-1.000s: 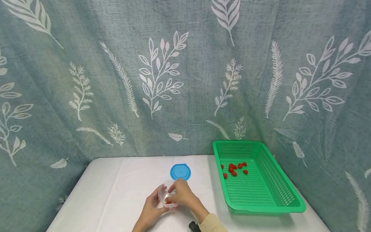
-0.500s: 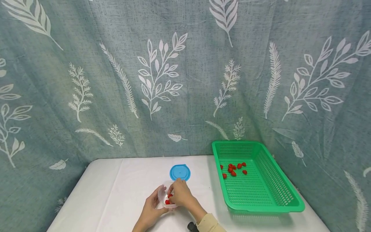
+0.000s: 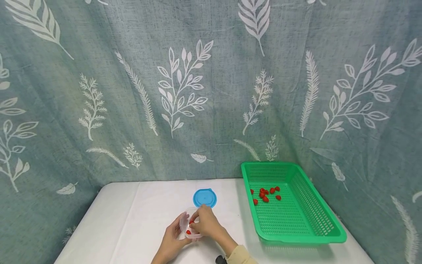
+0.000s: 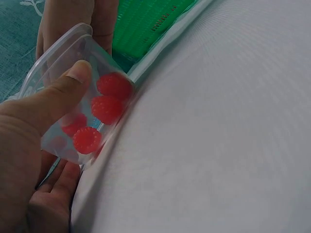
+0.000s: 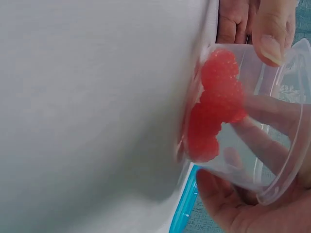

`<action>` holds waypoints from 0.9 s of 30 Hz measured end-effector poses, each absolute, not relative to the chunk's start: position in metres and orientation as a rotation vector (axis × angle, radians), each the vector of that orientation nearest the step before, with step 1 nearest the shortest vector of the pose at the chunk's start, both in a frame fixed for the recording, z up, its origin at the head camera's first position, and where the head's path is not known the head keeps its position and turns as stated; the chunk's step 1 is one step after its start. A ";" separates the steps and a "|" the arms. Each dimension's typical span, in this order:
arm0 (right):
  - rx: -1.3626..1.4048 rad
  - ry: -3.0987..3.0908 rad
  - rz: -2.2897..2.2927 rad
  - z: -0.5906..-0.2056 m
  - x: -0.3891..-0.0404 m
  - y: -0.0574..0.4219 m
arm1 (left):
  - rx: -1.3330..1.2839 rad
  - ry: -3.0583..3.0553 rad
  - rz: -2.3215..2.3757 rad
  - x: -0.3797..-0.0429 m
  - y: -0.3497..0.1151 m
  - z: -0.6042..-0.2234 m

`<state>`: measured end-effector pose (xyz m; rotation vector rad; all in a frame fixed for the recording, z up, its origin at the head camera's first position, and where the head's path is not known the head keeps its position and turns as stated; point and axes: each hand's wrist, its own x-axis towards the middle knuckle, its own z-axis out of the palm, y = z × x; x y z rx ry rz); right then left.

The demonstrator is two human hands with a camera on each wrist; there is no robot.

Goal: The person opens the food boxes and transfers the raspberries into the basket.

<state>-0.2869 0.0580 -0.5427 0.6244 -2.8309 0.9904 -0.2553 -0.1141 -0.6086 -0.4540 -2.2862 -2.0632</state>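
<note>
My left hand [image 3: 173,234] grips a small clear plastic container [image 3: 183,224], tilted, from its left side; its thumb presses the wall in the left wrist view. Several red raspberries [image 4: 107,109] lie inside along the bottom. From the right, my right hand [image 3: 208,223] reaches over the rim, with fingers down in the container. In the right wrist view two fingertips [image 5: 244,127] meet a raspberry [image 5: 232,104] there, seen through the clear wall. A red spot also shows between those fingers in the head view.
A round blue lid [image 3: 204,198] lies on the white table [image 3: 145,216] just behind the container. To the right stands a green perforated basket [image 3: 329,220] with several raspberries [image 3: 265,198] at its left. A dark object [image 3: 221,259] sits by the right sleeve.
My right hand's fingers have shifted slightly inside the container, and the raspberries there show in different spots. My left hand keeps its grip; the lid and basket have not moved.
</note>
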 end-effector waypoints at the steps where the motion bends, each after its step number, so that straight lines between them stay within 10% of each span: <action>1: 0.636 -2.811 1.020 -0.544 -0.287 0.059 | -0.452 -2.289 -2.062 -0.255 -0.114 -0.608; 27: 0.659 -2.310 1.812 -0.501 -0.252 0.105 | -0.397 -2.349 -1.977 -0.256 -0.111 -0.608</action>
